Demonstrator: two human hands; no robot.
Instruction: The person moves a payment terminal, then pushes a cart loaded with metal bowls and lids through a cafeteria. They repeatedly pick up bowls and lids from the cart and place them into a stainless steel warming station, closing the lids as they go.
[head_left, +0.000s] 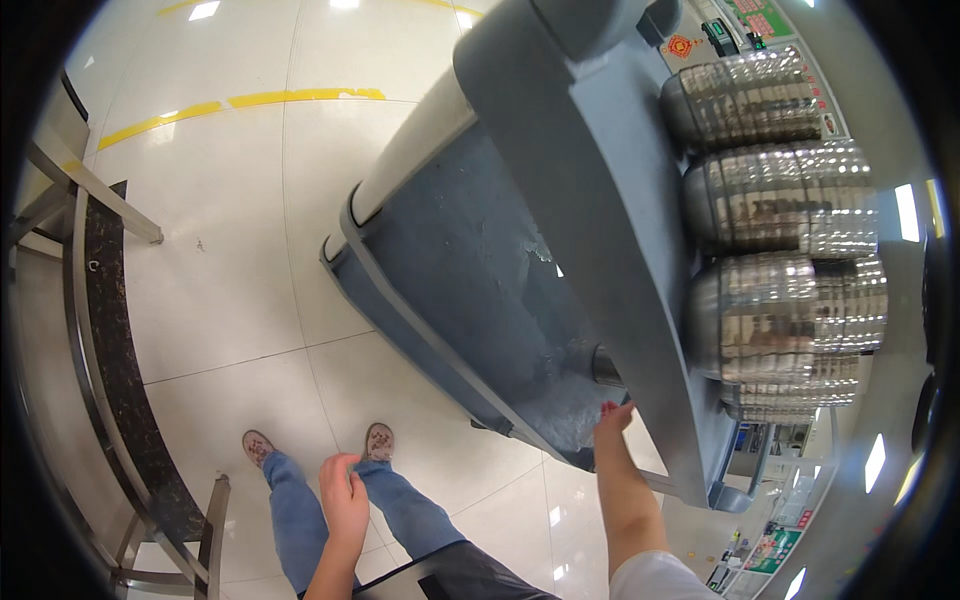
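A grey plastic utility cart (630, 217) stands at my right, with stacks of shiny metal bowls (772, 199) on its top shelf. My right hand (615, 417) reaches to the cart's near end, at the lower side of the top shelf's rim and close to a corner post (609, 366). Whether its fingers grip the cart cannot be made out. The lower shelf (465, 247) bears wet-looking patches and pale marks. My left hand (345, 484) hangs in front of my legs, loosely curled with a gap at the thumb, and nothing shows in it.
Pale floor tiles (225, 315) with worn yellow tape (300, 96) lie beneath. A metal-framed table or rack (79, 285) stands at the left, beside a dark strip (112, 315). My shoes (379, 441) are near the cart's lower edge. Wall signs (772, 551) appear at the far right.
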